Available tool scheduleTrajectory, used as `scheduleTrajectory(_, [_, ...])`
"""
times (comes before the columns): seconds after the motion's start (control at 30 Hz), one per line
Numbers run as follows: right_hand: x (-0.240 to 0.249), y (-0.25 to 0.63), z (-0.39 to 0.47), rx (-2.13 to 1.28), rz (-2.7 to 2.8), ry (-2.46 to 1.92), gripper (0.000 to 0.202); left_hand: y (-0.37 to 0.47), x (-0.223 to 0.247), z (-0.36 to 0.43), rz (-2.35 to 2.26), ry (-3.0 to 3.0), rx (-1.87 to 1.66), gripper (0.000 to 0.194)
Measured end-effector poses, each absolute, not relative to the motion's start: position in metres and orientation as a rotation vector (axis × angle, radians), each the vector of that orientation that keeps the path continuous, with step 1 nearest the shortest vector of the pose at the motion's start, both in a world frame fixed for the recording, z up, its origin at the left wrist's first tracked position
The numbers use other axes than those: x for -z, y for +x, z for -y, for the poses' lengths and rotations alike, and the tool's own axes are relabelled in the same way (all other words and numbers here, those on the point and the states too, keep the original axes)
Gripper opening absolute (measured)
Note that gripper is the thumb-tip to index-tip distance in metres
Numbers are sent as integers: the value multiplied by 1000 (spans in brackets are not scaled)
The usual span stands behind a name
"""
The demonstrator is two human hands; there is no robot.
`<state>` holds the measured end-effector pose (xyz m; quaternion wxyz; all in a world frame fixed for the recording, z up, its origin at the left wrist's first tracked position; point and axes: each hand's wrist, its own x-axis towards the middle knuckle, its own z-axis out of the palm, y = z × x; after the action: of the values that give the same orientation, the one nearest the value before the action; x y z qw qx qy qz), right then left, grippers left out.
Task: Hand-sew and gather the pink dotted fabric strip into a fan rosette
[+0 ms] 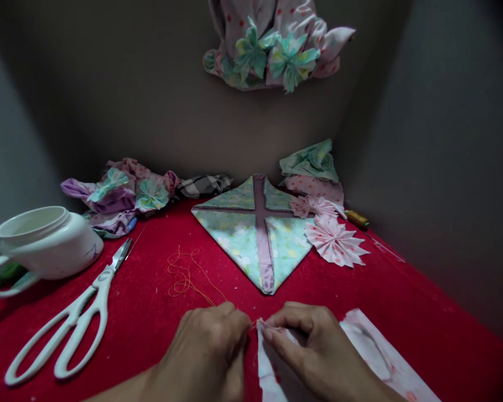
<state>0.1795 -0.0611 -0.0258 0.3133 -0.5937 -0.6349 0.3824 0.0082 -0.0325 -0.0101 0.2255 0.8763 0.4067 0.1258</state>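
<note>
At the near edge, my right hand [318, 343] pinches the top corner of a white-pink cloth [272, 371] between thumb and fingers. Close beside it on the left, my left hand [212, 346] is closed, its fingertips turned away; a short bit of orange thread shows between it and the cloth corner. Loops of orange thread [180, 279] lie on the red cloth just beyond my left hand. Whether a needle is held cannot be seen. Another piece of pale printed cloth [396, 363] lies to the right, partly behind my right wrist.
White scissors [84, 318] and a white cup [46, 245] are at left on the red-covered table [151, 301]. A green diamond-shaped cloth piece [235, 223] lies mid-table, with pink pleated flowers [335, 240] at its right. Fabric bundles [128, 192] and a thread spool [357, 218] sit farther back.
</note>
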Motion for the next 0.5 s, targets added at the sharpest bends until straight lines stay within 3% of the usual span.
scheduleTrajectory(0.2, [21, 177, 61, -995, 1760, -1543, 19, 12, 7, 29, -1017, 2276, -408, 19])
scheduleTrajectory(0.5, [16, 182, 55, -1338, 1462, -1623, 13, 12, -5, 16, -1003, 1482, -233, 25])
